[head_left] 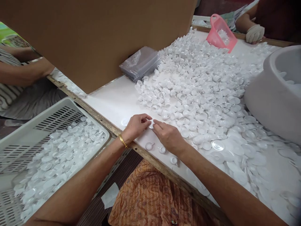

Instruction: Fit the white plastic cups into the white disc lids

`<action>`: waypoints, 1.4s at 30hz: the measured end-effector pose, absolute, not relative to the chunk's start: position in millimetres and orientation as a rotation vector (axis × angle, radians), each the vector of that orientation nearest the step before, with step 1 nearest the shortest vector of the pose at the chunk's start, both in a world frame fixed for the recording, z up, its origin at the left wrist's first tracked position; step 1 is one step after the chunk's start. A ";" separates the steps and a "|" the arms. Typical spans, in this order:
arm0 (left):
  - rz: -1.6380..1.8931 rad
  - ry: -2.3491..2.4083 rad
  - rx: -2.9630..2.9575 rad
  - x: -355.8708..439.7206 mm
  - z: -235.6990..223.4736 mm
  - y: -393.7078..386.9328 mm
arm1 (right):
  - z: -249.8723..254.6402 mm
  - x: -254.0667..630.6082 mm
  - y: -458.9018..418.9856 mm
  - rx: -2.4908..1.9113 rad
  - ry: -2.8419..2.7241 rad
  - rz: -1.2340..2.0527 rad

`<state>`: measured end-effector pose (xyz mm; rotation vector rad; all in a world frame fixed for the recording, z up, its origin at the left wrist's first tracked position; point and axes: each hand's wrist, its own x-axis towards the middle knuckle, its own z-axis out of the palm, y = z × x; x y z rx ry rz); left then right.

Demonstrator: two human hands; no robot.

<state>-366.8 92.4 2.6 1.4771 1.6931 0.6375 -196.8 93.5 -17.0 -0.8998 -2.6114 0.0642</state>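
Observation:
At the table's front edge, my left hand [137,126] and my right hand [168,135] meet fingertip to fingertip. Between them is a small round white piece [151,124], which looks like a toy saucer; the fingers partly hide it. Both hands are closed in a pinch on it. A flat white disc [125,121] lies just left of my left hand. Below my fingers, near the wooden edge, stand a tiny white toy cup [149,146], a second cup [162,150] and a third cup [173,160].
A broad heap of tiny white cups and saucers [199,84] covers the table. On it rest a pink scoop [213,37] and a large grey tub [263,91]. Clear plastic boxes [141,62] lean near a brown board [98,40]. A white crate [68,102] holds more pieces. A co-worker's gloved hand [255,33] is opposite.

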 end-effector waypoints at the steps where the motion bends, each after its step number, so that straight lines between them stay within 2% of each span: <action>1: 0.626 1.698 1.490 -367.2 3.3 92.3 | -15.6 -197.1 92.3 -0.885 -2.632 0.009; 5: 0.509 1.820 1.627 -366.3 12.3 96.6 | -9.6 -198.5 89.6 -0.862 -2.731 -0.117; 10: 0.737 2.087 1.854 -347.6 22.0 118.5 | -8.1 -194.9 87.6 -0.877 -2.665 -0.087; 14: 0.618 2.225 2.091 -324.3 15.0 134.9 | -2.7 -184.0 74.1 -0.956 -2.530 -0.075; 19: 0.629 2.118 2.305 -314.9 -3.0 146.6 | 8.7 -166.6 51.8 -0.977 -2.397 -0.017; 23: 0.576 2.053 2.263 -320.6 -11.8 146.7 | 12.2 -151.1 48.0 -1.031 -2.297 0.077; 38: 0.301 2.073 2.326 -334.6 -9.2 123.9 | 10.8 -103.2 55.6 -1.338 -1.944 0.295; 42: 0.365 2.142 2.325 -334.3 -5.1 123.1 | 24.1 -97.1 59.4 -1.406 -1.836 0.296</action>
